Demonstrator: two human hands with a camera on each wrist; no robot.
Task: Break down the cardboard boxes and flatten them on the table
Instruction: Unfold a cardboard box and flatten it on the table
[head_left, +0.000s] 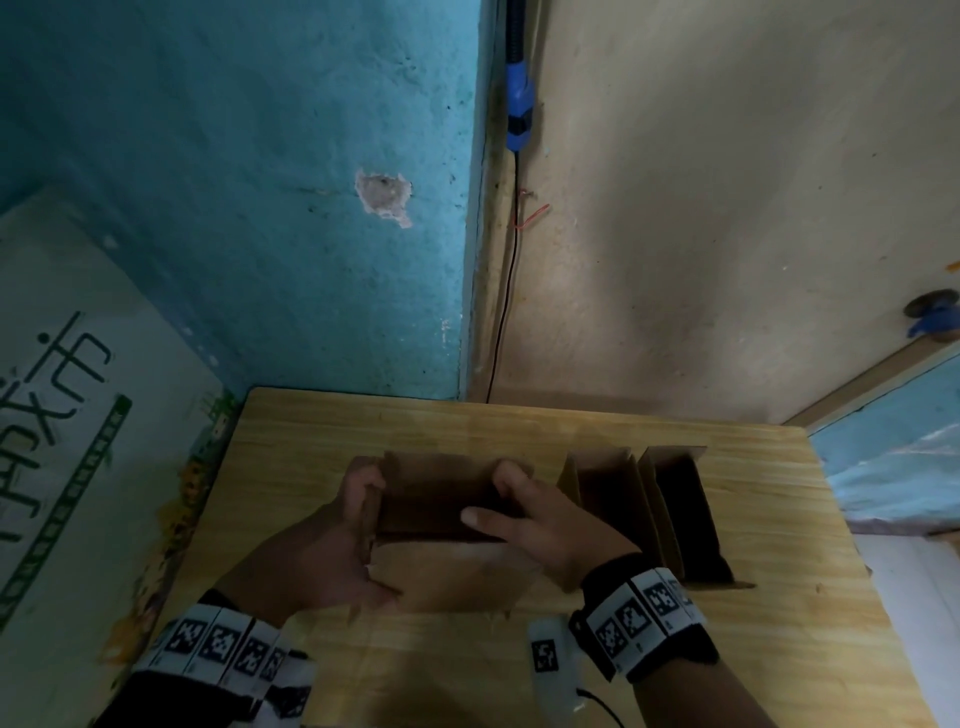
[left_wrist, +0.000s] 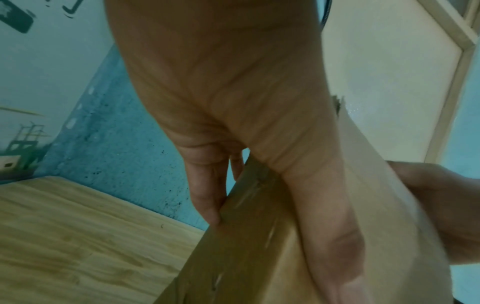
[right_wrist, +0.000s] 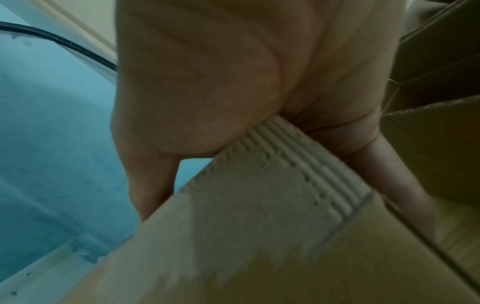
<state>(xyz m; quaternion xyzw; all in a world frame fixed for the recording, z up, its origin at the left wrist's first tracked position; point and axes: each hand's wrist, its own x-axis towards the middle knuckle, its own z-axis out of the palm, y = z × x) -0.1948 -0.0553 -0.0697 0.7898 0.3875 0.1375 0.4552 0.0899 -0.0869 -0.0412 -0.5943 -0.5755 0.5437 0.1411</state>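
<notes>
Open-topped cardboard box (head_left: 441, 499) stands near the middle of the wooden table (head_left: 311, 431), its near flap (head_left: 457, 577) folded out flat toward the near edge. Left hand (head_left: 332, 551) grasps the box's left wall, fingers curled over the rim, thumb along the near flap. Right hand (head_left: 540, 525) clamps the right wall, fingers hooked over the top edge, thumb inside. Two more open boxes (head_left: 649, 509) stand side by side just right of it, toward the table's right edge.
</notes>
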